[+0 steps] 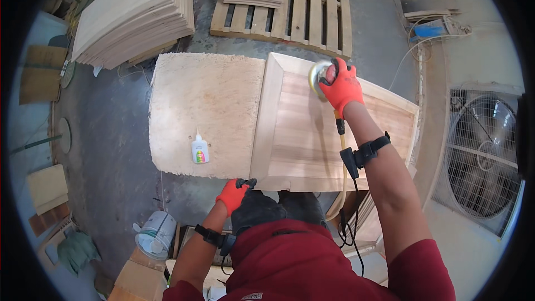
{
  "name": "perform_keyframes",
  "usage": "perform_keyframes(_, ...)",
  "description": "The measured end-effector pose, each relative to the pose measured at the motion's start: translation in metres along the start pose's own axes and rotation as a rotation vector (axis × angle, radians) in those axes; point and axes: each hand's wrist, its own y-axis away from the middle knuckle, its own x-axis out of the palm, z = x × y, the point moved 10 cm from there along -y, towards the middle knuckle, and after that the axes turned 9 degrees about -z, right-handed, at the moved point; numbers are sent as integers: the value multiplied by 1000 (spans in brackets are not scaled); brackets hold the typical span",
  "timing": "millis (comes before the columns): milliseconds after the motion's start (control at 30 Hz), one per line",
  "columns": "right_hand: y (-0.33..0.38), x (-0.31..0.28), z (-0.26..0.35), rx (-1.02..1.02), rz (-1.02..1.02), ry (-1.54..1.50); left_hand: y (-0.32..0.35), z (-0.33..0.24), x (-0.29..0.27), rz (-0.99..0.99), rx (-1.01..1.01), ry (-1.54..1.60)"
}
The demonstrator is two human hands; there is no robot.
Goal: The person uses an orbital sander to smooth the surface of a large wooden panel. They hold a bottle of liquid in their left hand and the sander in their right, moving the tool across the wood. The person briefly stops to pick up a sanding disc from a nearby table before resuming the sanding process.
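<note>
Hands: left hand (232,195) and right hand (343,85) in orange-red gloves. Wrist straps (368,152): black. Sleeves (312,267): dark red. Wooden panel (312,128): pale tan, lengthwise pinkish grain streaks. Tabletop (206,95): cream, speckled chipboard. Glue bottle (199,149): white with multicoloured label. Sander (319,78): grey disc, yellow hose. Floor (111,134): grey.

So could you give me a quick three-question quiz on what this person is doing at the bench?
1. True or false: the right hand holds a round sander on the wooden panel.
2. Where is the left hand? A) on the glue bottle B) at the panel's near edge C) on the pallet
3. Fill in: the small white bottle stands on the rough ___ beside the panel.

Key: 1 true; 2 B; 3 board.
</note>
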Motion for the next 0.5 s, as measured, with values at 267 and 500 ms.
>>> perform_keyframes(267,-14,-16,-67,183,-81,-2,34,-70,-29,-156,115,-489)
perform_keyframes(500,3,8,42,-134,31,-94,43,-212,-31,-604,690,-602)
